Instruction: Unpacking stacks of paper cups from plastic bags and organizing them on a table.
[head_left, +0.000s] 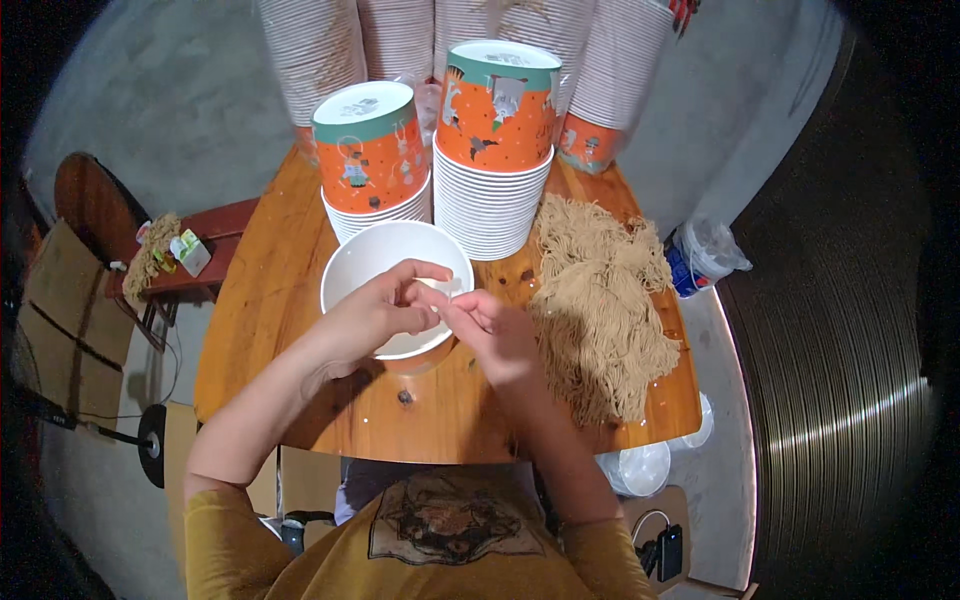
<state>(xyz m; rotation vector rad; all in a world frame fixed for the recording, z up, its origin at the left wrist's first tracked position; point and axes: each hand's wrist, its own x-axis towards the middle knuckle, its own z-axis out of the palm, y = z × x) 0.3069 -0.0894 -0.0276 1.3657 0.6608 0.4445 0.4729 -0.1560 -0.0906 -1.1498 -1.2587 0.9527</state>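
An open white paper bucket (345, 262) stands upright on the wooden table in front of me. Over its right rim my left hand (385, 308) and my right hand (492, 332) meet, fingertips pinched together. A small pale thing shows between the fingers, too small to name. Behind the bucket are two upside-down stacks of paper buckets, a shorter left stack (370, 165) and a taller right stack (495, 125), each orange and green on top. Right of my right hand lies a heap of tan yarn-like strands (605, 310).
More bucket stacks in clear plastic (400, 40) line the table's far side. A red bench (215, 235) with small items stands at the left. A blue-and-white pail (700, 255) is beyond the table's right edge. A ribbed dark surface (840, 350) rises farther right.
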